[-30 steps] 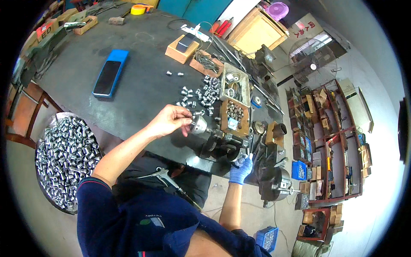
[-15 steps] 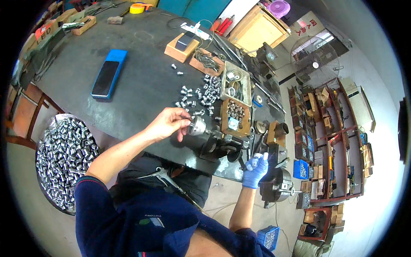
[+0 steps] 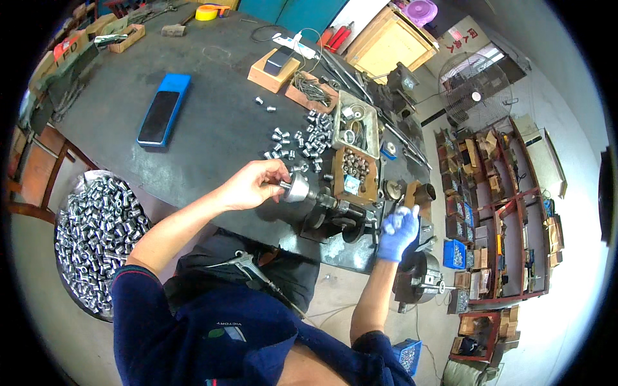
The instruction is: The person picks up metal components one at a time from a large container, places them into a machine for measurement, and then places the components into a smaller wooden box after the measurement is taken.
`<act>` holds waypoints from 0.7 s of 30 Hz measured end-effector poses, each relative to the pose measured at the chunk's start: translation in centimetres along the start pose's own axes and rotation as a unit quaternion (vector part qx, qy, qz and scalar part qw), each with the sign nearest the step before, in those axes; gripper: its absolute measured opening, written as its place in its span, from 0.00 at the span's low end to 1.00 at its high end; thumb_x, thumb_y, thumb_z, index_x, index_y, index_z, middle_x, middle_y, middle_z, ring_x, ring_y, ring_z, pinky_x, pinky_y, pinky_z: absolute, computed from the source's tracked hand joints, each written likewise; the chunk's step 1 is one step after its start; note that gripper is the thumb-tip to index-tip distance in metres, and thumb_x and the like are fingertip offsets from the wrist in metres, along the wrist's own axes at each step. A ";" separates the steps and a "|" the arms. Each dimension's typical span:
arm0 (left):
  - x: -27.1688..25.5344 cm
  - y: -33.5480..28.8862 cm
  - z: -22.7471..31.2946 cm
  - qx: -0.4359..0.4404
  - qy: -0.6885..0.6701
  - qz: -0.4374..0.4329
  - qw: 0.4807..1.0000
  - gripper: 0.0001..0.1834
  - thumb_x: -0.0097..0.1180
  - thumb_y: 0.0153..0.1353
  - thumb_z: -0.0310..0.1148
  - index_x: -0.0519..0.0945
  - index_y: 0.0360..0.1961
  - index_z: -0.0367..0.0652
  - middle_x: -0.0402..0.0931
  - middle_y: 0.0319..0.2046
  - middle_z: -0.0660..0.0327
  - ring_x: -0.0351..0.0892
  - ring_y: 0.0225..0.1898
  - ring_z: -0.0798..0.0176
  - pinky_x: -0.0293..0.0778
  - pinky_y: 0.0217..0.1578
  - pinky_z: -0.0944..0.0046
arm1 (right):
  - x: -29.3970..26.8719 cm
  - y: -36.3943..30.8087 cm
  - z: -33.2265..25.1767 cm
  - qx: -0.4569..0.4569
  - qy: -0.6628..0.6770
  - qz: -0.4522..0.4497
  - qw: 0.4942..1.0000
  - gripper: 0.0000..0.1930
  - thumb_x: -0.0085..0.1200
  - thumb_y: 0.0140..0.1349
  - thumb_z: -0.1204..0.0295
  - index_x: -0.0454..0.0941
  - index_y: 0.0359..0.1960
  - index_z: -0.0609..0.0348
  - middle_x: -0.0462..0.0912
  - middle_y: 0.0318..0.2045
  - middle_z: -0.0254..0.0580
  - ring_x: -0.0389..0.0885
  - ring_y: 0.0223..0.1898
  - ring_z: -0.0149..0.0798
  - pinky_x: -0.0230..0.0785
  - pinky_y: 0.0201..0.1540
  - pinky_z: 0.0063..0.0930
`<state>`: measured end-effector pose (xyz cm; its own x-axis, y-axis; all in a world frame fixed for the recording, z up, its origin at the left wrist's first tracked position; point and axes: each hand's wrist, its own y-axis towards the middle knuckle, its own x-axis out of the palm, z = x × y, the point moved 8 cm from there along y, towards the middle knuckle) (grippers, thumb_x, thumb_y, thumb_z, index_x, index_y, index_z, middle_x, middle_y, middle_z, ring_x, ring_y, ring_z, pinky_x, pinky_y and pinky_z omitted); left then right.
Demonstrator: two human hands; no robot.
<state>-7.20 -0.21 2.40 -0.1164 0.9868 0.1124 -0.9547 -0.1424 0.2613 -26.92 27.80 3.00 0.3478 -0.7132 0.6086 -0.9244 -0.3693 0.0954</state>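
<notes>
the left hand (image 3: pixel 252 185) is bare and sits over the near edge of the dark workbench (image 3: pixel 206 122). its fingertips are pinched on a small metal sleeve (image 3: pixel 284 185) that sits at the mouth of the round chuck (image 3: pixel 297 188) of a small bench machine (image 3: pixel 335 215). the hand is closed on that part, the thumb below and the fingers curled above it.

the right hand (image 3: pixel 398 230) wears a blue glove and is well to the right, at the far end of the machine, just beside a brown lever (image 3: pixel 412 193). it looks curled around something there, but the picture is too blurred to say whether it grips the lever or only rests by it.

just beyond the chuck lies a loose scatter of sleeves (image 3: pixel 302 143) on the bench, and right of them a wooden tray (image 3: pixel 352 170) filled with more dark parts. behind that tray stands a pale tray (image 3: pixel 356 125) with rings and odd bits. farther left on the bench a phone in a blue case (image 3: pixel 163 118) lies flat, well apart from the hands. below the bench edge, at the person's left, a round basin (image 3: pixel 96 241) is heaped with shiny sleeves. an air gun (image 3: pixel 241 262) lies on the person's lap.
</notes>
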 end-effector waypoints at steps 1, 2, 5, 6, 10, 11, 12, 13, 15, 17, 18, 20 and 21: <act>-0.1 -0.1 0.0 0.016 0.037 0.003 0.999 0.09 0.50 0.53 0.16 0.71 0.37 0.34 0.73 0.27 0.61 0.75 0.30 0.68 0.72 0.34 0.68 | -0.4 1.6 0.6 0.014 0.026 0.012 1.000 0.19 0.43 0.63 0.57 0.72 0.22 0.59 0.66 0.13 0.30 0.57 0.09 0.22 0.49 0.07 0.15; -0.1 -0.1 0.2 0.032 0.073 0.006 0.997 0.09 0.50 0.53 0.16 0.71 0.37 0.34 0.74 0.26 0.62 0.75 0.30 0.68 0.72 0.34 0.69 | -0.8 3.2 1.3 0.028 0.051 0.022 0.998 0.19 0.44 0.63 0.57 0.71 0.22 0.59 0.64 0.12 0.29 0.56 0.09 0.22 0.48 0.07 0.15; -0.2 0.1 0.5 0.040 0.079 0.033 0.995 0.10 0.52 0.51 0.16 0.72 0.37 0.33 0.74 0.27 0.61 0.74 0.30 0.70 0.71 0.35 0.69 | -4.4 6.4 4.2 0.023 -0.004 0.076 0.997 0.16 0.49 0.60 0.57 0.70 0.20 0.55 0.66 0.11 0.29 0.58 0.09 0.22 0.48 0.07 0.15; -0.1 0.2 0.5 0.035 0.064 0.031 0.997 0.10 0.53 0.51 0.16 0.72 0.36 0.33 0.74 0.27 0.61 0.75 0.30 0.70 0.71 0.35 0.69 | -5.9 7.2 5.1 0.020 -0.042 0.085 0.995 0.16 0.49 0.60 0.57 0.70 0.20 0.54 0.66 0.11 0.28 0.59 0.08 0.22 0.48 0.07 0.16; -0.3 0.4 -0.1 0.007 0.008 0.020 1.000 0.10 0.55 0.50 0.16 0.73 0.36 0.32 0.75 0.27 0.60 0.76 0.30 0.69 0.72 0.34 0.69 | -9.9 4.3 8.8 0.014 -0.142 0.172 0.975 0.14 0.51 0.58 0.56 0.71 0.24 0.52 0.70 0.15 0.26 0.62 0.12 0.21 0.52 0.11 0.16; -0.6 0.3 -0.4 -0.004 -0.003 0.019 1.000 0.10 0.55 0.49 0.16 0.73 0.35 0.32 0.75 0.27 0.59 0.76 0.30 0.69 0.72 0.34 0.69 | -9.1 2.7 9.6 0.035 -0.111 0.182 0.976 0.14 0.50 0.59 0.57 0.72 0.23 0.52 0.69 0.13 0.27 0.62 0.11 0.22 0.53 0.11 0.17; -0.9 0.1 -0.5 -0.005 0.003 0.022 1.000 0.10 0.55 0.49 0.16 0.73 0.36 0.32 0.75 0.27 0.59 0.76 0.30 0.69 0.72 0.34 0.69 | -7.2 0.5 9.5 0.056 -0.080 0.193 0.976 0.14 0.48 0.60 0.58 0.72 0.23 0.53 0.68 0.12 0.27 0.62 0.10 0.23 0.53 0.10 0.17; -0.9 0.2 -0.5 -0.004 0.007 0.019 1.000 0.10 0.55 0.50 0.16 0.73 0.36 0.31 0.75 0.26 0.59 0.76 0.30 0.68 0.72 0.34 0.69 | -7.4 -1.0 9.1 0.070 -0.056 0.187 0.978 0.15 0.47 0.61 0.58 0.73 0.22 0.53 0.68 0.11 0.28 0.61 0.09 0.23 0.52 0.09 0.17; -1.0 0.2 -0.8 -0.004 0.002 0.020 1.000 0.10 0.55 0.50 0.16 0.74 0.36 0.31 0.75 0.26 0.59 0.77 0.29 0.68 0.72 0.33 0.69 | -8.6 -3.4 8.5 0.101 -0.013 0.155 0.983 0.16 0.45 0.61 0.58 0.74 0.22 0.54 0.66 0.09 0.29 0.60 0.08 0.25 0.50 0.08 0.18; -1.0 0.3 -1.1 -0.003 -0.017 0.029 0.999 0.10 0.54 0.50 0.16 0.74 0.36 0.31 0.75 0.26 0.59 0.77 0.29 0.68 0.73 0.32 0.69 | -8.3 -4.7 7.9 0.147 0.073 0.123 0.979 0.19 0.45 0.61 0.56 0.74 0.20 0.57 0.62 0.06 0.30 0.57 0.07 0.26 0.45 0.06 0.19; -1.0 0.3 -1.2 -0.008 -0.019 0.026 0.999 0.10 0.54 0.50 0.16 0.74 0.36 0.30 0.75 0.26 0.59 0.77 0.28 0.68 0.73 0.32 0.69 | -8.0 -5.0 6.9 0.116 0.039 0.107 0.987 0.21 0.44 0.61 0.54 0.74 0.20 0.59 0.62 0.06 0.30 0.57 0.07 0.25 0.46 0.06 0.18; -0.9 0.3 -1.3 -0.017 -0.025 0.019 0.999 0.10 0.55 0.50 0.16 0.74 0.36 0.30 0.75 0.26 0.58 0.77 0.28 0.67 0.73 0.32 0.69 | -7.0 -5.2 5.6 0.080 0.016 0.107 0.991 0.21 0.46 0.61 0.55 0.74 0.21 0.60 0.64 0.07 0.31 0.58 0.07 0.25 0.47 0.06 0.17; -0.8 0.4 -1.4 -0.022 -0.031 0.020 0.999 0.10 0.54 0.50 0.16 0.74 0.36 0.29 0.75 0.26 0.58 0.77 0.27 0.67 0.73 0.32 0.69 | -7.4 -5.1 6.0 0.099 0.027 0.102 0.989 0.20 0.46 0.61 0.55 0.74 0.21 0.60 0.65 0.08 0.31 0.58 0.08 0.25 0.47 0.06 0.17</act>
<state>-7.82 -0.95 1.08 -0.1384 0.9737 0.1811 -0.9608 -0.1764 0.2140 -23.81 31.39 -6.72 0.1427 -0.7547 0.6404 -0.9238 -0.3339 -0.1876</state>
